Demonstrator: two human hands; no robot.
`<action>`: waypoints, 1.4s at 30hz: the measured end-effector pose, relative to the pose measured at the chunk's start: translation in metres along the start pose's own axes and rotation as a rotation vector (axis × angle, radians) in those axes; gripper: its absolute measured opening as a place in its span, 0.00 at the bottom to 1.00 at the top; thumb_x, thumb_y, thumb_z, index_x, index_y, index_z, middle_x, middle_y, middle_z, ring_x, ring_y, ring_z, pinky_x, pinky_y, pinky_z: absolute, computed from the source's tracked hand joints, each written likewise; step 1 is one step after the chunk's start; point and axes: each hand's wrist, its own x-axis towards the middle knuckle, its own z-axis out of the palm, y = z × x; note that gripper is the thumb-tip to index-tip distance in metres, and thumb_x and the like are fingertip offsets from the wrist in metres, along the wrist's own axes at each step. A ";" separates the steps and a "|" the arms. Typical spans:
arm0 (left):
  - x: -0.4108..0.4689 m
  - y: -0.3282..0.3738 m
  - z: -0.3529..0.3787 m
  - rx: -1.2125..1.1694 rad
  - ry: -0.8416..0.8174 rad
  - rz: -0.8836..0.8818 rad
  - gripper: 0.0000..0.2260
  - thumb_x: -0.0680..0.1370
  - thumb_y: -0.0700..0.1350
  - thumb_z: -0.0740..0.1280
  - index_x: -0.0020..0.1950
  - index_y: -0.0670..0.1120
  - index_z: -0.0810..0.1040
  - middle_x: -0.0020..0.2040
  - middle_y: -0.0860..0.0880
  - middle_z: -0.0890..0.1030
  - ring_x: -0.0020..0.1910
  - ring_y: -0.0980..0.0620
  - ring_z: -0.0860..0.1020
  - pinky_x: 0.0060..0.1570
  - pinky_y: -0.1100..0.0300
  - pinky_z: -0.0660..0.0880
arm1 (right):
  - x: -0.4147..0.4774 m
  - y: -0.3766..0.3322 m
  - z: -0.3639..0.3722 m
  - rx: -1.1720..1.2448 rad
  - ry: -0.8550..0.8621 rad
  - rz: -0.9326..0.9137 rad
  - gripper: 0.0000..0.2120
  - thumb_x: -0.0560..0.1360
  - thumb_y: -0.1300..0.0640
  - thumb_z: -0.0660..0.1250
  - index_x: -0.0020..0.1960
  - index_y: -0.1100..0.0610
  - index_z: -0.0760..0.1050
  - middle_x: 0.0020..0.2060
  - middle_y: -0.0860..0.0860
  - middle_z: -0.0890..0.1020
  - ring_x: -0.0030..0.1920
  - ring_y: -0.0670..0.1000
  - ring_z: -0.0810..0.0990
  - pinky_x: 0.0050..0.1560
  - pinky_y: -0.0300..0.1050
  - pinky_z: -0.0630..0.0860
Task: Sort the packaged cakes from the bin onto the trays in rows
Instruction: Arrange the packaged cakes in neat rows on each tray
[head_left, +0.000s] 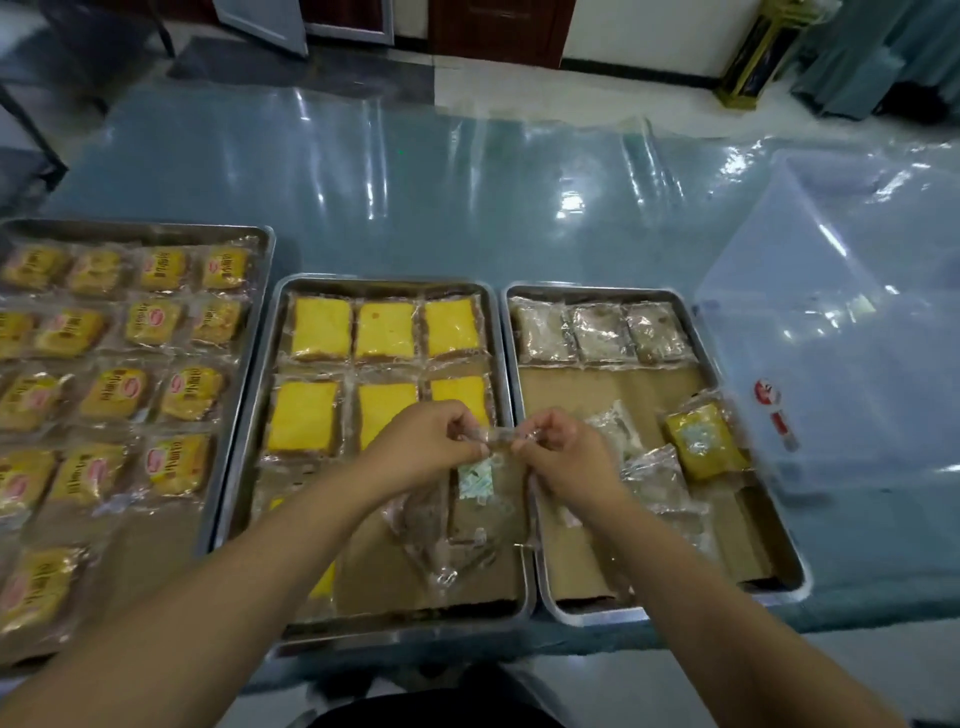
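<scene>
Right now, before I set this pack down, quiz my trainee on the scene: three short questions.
1. True or false: the right tray has three packs in its far row.
2. The held pack is gripped by: A one hand, B both hands.
3. Fill in: the clear bin stands on the right tray's ___ side.
Key: 1 true. 2 B: left hand and right hand pinch its top edge. 3 right.

left grip (431, 441): bare | right grip (563, 454): bare | forearms (234, 571): bare | lap: dark garment (441, 701)
</scene>
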 end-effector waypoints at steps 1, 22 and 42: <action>0.008 0.011 0.003 -0.006 0.041 0.002 0.06 0.70 0.46 0.73 0.39 0.51 0.77 0.37 0.54 0.79 0.38 0.55 0.77 0.37 0.60 0.71 | 0.009 0.001 -0.014 0.008 0.032 -0.026 0.05 0.73 0.61 0.69 0.41 0.52 0.75 0.34 0.47 0.81 0.33 0.41 0.78 0.34 0.31 0.72; 0.102 0.065 0.106 0.251 0.564 0.354 0.04 0.69 0.37 0.72 0.40 0.45 0.80 0.41 0.52 0.82 0.43 0.53 0.76 0.42 0.59 0.72 | 0.076 0.072 -0.137 -1.137 -0.689 -0.224 0.21 0.76 0.45 0.61 0.67 0.48 0.70 0.61 0.52 0.75 0.62 0.55 0.69 0.58 0.49 0.65; 0.132 0.028 0.138 0.738 0.066 0.249 0.24 0.75 0.50 0.67 0.70 0.52 0.69 0.73 0.50 0.65 0.71 0.48 0.61 0.69 0.53 0.55 | 0.084 0.076 -0.215 -1.196 0.180 -0.220 0.15 0.69 0.68 0.65 0.55 0.59 0.77 0.53 0.56 0.79 0.54 0.58 0.72 0.49 0.49 0.66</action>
